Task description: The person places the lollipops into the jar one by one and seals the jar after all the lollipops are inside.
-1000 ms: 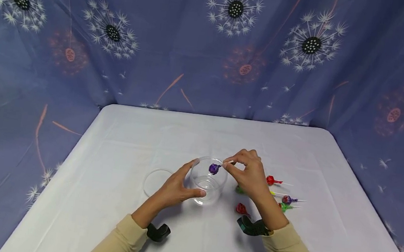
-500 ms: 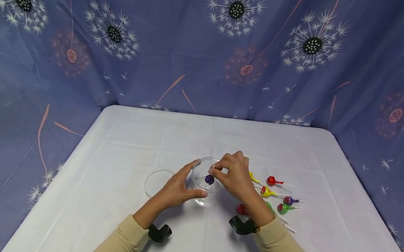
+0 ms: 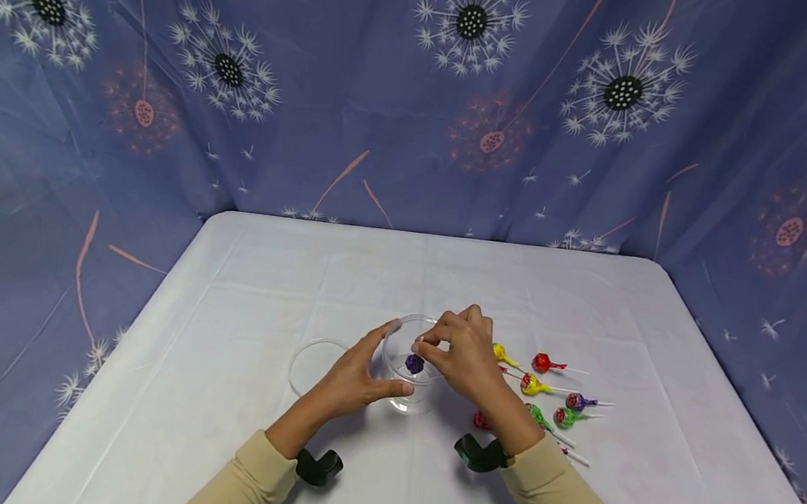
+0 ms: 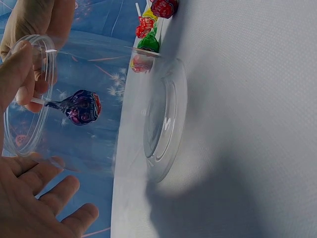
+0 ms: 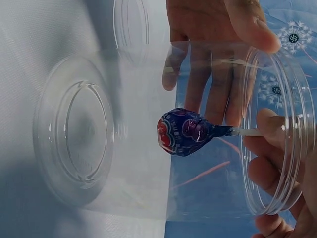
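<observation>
In the head view, pinching the purple lollipop by its stick in the right hand, lowering it from over the rim into the clear jar, thus bringing it within the walls, still ungreleased; steadying the left side between thumb and fingers of the left hand. In the left wrist view, splaying some left fingers loosely. In the right wrist view, dangling the candy head-down, above the base, fingertips reaching inside the rim.

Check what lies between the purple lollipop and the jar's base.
Only open space inside the clear jar lies between the purple lollipop and the base, as the right wrist view shows.
</observation>
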{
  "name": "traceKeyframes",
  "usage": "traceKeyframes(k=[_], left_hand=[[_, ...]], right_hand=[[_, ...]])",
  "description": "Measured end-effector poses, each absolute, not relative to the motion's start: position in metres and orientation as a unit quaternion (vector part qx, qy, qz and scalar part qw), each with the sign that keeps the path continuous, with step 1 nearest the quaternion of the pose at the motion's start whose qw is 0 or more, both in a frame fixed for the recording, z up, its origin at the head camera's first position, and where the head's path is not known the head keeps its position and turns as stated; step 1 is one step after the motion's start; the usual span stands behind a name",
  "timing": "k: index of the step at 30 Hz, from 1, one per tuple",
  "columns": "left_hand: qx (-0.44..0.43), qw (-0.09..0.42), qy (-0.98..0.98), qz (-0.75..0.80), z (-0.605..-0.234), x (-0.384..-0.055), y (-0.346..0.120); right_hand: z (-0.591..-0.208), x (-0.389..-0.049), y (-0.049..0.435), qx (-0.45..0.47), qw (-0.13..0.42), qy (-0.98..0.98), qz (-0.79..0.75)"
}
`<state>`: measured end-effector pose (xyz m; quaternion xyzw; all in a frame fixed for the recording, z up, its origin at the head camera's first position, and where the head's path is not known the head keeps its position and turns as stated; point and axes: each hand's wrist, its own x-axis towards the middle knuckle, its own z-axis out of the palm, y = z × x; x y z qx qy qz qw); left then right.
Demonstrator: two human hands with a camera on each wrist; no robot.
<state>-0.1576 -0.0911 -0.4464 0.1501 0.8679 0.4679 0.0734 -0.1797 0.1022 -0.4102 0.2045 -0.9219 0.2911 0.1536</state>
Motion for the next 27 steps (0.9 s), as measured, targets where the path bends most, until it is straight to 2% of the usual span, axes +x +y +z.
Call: traceKeyframes(k=[10,18,27], left_hand=[[0.157,0.07,0.863,0.474,-0.448,-0.158,-0.089],[0.157,0.069,0.864,0.473,-0.448,-0.158,-0.089],[0.158,0.067,0.863,0.474,-0.45,-0.158,-0.091]], right_hand=[[-0.41,-0.178,0.107,0.203,0.152,-0.922,0.291],[-0.401,-0.178,0.129,0.206,0.183,-0.904,0.328],[-0.398,-0.174,0.196,0.09,0.175,-0.92,0.339]])
